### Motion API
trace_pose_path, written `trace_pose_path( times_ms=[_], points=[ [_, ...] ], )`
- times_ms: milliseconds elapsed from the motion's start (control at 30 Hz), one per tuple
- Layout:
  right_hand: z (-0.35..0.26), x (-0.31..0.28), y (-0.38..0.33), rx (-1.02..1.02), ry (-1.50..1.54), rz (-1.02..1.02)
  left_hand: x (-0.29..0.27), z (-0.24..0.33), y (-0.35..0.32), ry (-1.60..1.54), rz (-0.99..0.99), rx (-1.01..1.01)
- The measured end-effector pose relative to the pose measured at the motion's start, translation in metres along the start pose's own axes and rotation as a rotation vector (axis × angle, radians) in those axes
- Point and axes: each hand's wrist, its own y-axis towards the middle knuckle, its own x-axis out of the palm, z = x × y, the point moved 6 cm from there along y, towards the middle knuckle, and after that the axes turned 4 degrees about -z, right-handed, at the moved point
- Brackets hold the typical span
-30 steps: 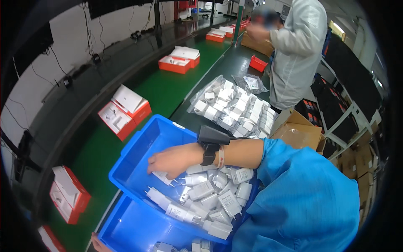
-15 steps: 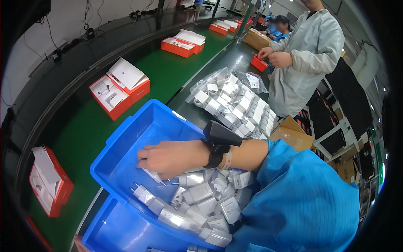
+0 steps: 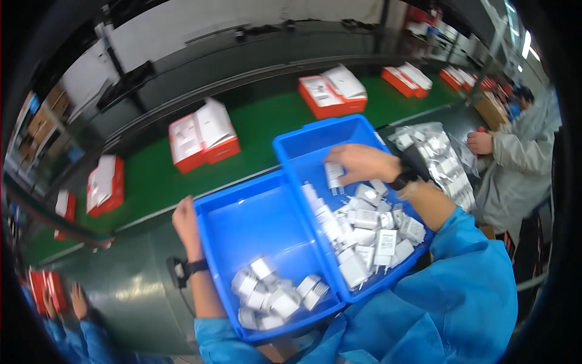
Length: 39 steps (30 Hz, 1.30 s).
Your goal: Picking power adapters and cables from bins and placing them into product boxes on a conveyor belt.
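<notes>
My right hand (image 3: 367,162) is over the right blue bin (image 3: 312,141), closed on a white plug adapter (image 3: 334,176) whose prongs point down. Beneath it lies a loose heap of white plug adapters (image 3: 364,219), some showing printed faces and two-pin plugs. My left hand (image 3: 186,225) is beside the outer wall of the left blue bin (image 3: 242,209), close to its far left corner. Blur hides how its fingers are bent and whether they grip the rim. Bundles of white coiled cables (image 3: 276,297) lie at the near end of the left bin.
Open red boxes with white lids, one of them a red box (image 3: 206,136), stand along the green conveyor (image 3: 260,136) behind the bins. A clear bag of white parts (image 3: 433,155) lies at right near a co-worker in a pale jacket (image 3: 515,158). Another person's hands (image 3: 79,300) touch a red box at lower left.
The view has swung left, bringing my left arm and the whole left bin into sight. My right hand has lifted off the heap with a plug adapter in it.
</notes>
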Motion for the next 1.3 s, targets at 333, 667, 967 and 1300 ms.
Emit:
trace_pose_path(
  times_ms=[333,667,967,1300],
  points=[
    [-0.109,-0.252,0.019,-0.314,-0.506,0.252,-0.004,0.018,0.001,-0.048,0.063,-0.008],
    [-0.121,-0.136,0.316,-0.369,-0.368,0.193,-0.004,0.014,-0.007,0.047,0.073,-0.073],
    [-0.076,-0.065,0.392,-0.131,-0.436,0.112,-0.004,0.025,-0.005,0.065,0.044,-0.151],
    [-0.057,-0.065,0.388,-0.111,-0.259,0.108,-0.003,0.017,-0.005,0.018,0.058,-0.155]
  ],
)
